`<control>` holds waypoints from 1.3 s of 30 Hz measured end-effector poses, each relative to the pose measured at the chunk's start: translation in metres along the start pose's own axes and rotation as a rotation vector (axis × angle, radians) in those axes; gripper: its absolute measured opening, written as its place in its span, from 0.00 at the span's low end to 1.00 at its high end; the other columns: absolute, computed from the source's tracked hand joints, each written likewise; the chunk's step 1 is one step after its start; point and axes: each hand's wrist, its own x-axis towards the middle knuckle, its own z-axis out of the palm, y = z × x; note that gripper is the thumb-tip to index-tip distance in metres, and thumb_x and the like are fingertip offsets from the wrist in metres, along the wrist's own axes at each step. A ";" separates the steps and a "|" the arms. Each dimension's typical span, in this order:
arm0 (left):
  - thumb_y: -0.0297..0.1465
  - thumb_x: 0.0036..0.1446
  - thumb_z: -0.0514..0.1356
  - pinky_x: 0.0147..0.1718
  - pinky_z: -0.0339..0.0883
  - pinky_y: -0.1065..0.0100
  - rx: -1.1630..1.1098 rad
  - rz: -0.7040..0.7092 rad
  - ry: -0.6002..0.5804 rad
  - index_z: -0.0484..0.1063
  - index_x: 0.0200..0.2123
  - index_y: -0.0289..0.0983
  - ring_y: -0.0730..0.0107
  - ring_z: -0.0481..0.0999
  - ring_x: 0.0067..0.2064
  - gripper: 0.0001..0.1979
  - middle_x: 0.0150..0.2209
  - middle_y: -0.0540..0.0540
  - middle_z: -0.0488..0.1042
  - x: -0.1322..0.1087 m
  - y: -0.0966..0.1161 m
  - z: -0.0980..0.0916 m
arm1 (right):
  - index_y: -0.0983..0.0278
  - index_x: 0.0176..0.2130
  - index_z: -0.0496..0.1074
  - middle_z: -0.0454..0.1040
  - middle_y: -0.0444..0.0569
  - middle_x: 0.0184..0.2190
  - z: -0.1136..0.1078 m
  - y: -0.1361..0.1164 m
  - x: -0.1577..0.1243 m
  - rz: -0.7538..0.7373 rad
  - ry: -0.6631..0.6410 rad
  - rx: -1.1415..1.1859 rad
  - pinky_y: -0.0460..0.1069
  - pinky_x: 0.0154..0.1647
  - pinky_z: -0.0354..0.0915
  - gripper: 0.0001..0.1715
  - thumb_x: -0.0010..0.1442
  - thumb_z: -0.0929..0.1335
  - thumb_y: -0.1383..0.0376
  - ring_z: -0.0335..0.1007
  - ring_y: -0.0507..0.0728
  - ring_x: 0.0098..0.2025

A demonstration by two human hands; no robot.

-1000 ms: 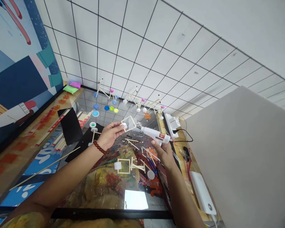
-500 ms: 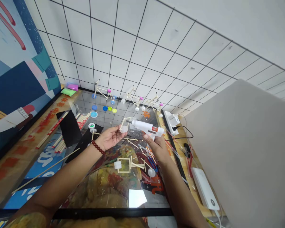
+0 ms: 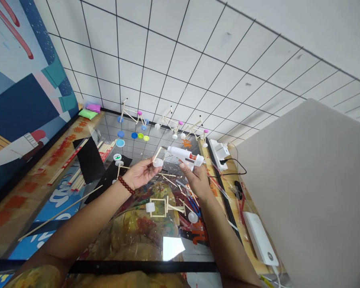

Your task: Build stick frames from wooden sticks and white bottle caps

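Note:
My left hand (image 3: 142, 174), with a beaded bracelet at the wrist, pinches a small stick frame with a white round cap (image 3: 158, 162). In my right hand (image 3: 198, 180) is a white glue gun (image 3: 180, 154), its nozzle pointing left at the top of that frame. Whether the nozzle touches the sticks is too small to tell. Below the hands, on the glass table top, lies a stick assembly (image 3: 158, 208) with a white cap at its left end and another at its right.
Several stick models with coloured caps (image 3: 195, 130) stand along the wall. Stick bundles (image 3: 78, 180) and black sheets (image 3: 88, 162) lie left. On the right are a power strip (image 3: 217, 154), a white power bank (image 3: 260, 238) and a large grey panel (image 3: 309, 192).
The glue gun has shifted slightly up and left, its nozzle now nearer the frame's upper end. The frame in my left hand has turned a little. The whole view has moved slightly.

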 end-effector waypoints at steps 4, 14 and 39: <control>0.25 0.60 0.64 0.25 0.78 0.77 -0.002 -0.011 -0.001 0.74 0.42 0.28 0.68 0.82 0.30 0.08 0.31 0.40 0.78 -0.002 0.001 0.002 | 0.62 0.55 0.75 0.80 0.52 0.47 0.000 0.001 -0.002 -0.012 0.005 0.011 0.57 0.54 0.67 0.26 0.65 0.67 0.51 0.75 0.63 0.47; 0.25 0.61 0.63 0.24 0.77 0.77 0.006 -0.014 0.004 0.74 0.43 0.28 0.70 0.81 0.29 0.08 0.30 0.42 0.77 -0.004 0.000 0.004 | 0.61 0.50 0.78 0.81 0.52 0.45 0.002 -0.002 -0.006 -0.002 -0.011 0.060 0.59 0.58 0.65 0.21 0.63 0.69 0.52 0.75 0.64 0.51; 0.28 0.31 0.77 0.38 0.73 0.69 0.457 1.037 0.055 0.72 0.31 0.36 0.73 0.77 0.35 0.22 0.34 0.50 0.77 -0.007 0.001 0.006 | 0.63 0.51 0.74 0.79 0.50 0.42 -0.003 0.019 -0.029 0.126 0.109 0.055 0.54 0.47 0.68 0.21 0.64 0.68 0.53 0.74 0.60 0.43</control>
